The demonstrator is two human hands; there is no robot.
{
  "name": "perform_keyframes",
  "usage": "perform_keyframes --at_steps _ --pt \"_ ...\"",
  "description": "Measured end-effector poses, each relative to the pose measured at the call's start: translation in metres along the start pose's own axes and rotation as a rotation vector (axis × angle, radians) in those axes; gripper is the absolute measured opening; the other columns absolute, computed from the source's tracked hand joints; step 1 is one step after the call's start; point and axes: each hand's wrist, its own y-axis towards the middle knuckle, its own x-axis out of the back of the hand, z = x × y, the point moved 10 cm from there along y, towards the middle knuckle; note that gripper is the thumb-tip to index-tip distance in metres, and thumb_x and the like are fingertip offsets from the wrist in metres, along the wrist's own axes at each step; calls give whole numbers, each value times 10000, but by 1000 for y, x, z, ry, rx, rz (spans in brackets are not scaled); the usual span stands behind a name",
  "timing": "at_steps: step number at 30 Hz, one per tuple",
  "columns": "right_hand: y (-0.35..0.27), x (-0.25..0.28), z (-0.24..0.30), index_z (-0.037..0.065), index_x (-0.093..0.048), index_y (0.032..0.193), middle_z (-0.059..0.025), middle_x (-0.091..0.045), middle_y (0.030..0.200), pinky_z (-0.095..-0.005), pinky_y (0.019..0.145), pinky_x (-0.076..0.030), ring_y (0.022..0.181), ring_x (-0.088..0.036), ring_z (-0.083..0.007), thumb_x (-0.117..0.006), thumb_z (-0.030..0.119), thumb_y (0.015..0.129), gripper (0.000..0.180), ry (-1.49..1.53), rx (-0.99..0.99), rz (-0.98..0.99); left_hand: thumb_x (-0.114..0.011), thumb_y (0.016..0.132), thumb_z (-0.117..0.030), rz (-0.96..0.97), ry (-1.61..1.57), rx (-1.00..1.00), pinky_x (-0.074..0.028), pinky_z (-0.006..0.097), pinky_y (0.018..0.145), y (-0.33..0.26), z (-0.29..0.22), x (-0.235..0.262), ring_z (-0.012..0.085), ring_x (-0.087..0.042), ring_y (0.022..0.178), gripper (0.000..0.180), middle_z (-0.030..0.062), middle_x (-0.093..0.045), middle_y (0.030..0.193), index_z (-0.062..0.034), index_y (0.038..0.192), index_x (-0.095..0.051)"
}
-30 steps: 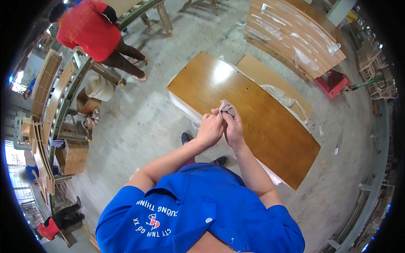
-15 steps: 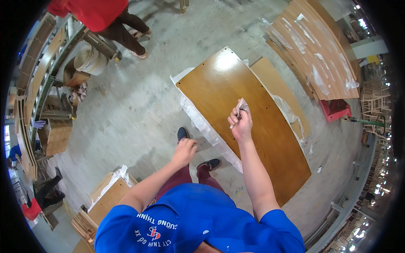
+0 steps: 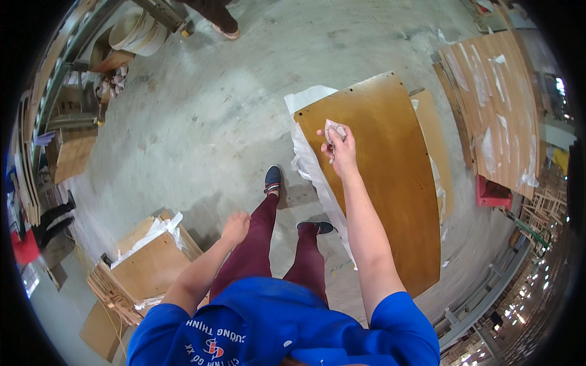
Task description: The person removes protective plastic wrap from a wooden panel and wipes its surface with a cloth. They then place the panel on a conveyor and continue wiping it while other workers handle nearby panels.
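Note:
A brown varnished wood panel with small dark holes along its edges lies to my right, white foam sheeting showing from under its near-left side. Over the panel's left part, my right hand grips a crumpled pale pinkish piece of cloth or paper between thumb and fingers. Whether the piece touches the panel I cannot tell. My left hand hangs beside my left thigh, its fingers curled in and nothing visible in them; it is slightly blurred.
Stacked wood boards with white scraps stand at the far right, by a red box-like thing. A wooden stack is at lower left. A white bucket and a person's leg appear at the far left.
I have stepped, and the view has shifted, so the panel sits further right. My right hand, still gripping the crumpled piece, is nearer the panel's far left corner. My left hand has dropped towards my thigh.

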Motion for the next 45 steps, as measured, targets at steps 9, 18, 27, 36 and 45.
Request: perform_keyframes --at_steps 9,18,27,36,45 --pt "59 -8 -22 47 -512 1083 -60 -599 888 -253 544 -443 656 -555 -128 -489 144 897 211 -440 266 -1 -438 873 -153 49 -213 7 -448 431 804 -7 20 -47 352 -558 898 161 177 -591 919 -52 963 -525" --pt "55 -26 -4 93 -571 1011 -139 -634 838 -361 672 -476 770 -618 -298 -494 310 895 258 -969 581 -162 -461 873 -173 80 -291 111 -444 399 808 -2 31 -54 332 -565 914 191 167 -596 939 -33 975 -541" --pt "57 -38 -6 100 -568 1012 -137 -633 846 -390 664 -473 778 -615 -312 -480 339 896 280 -1143 546 -139 -467 866 -169 47 -278 171 -445 414 804 -6 51 -52 343 -565 908 183 170 -601 924 -41 968 -549" --pt "57 -41 -3 99 -568 990 -132 -634 825 -392 629 -475 734 -614 -318 -495 291 893 227 -1177 598 -147 -459 860 -162 38 -302 123 -445 428 806 2 38 -53 357 -563 896 164 183 -596 930 -50 948 -540" --pt "69 -16 14 92 -565 998 -135 -635 840 -397 641 -476 758 -613 -328 -474 297 905 243 -1150 614 -219 -454 860 -150 48 -261 122 -441 433 799 11 28 -49 358 -557 889 154 181 -590 922 -45 930 -543"
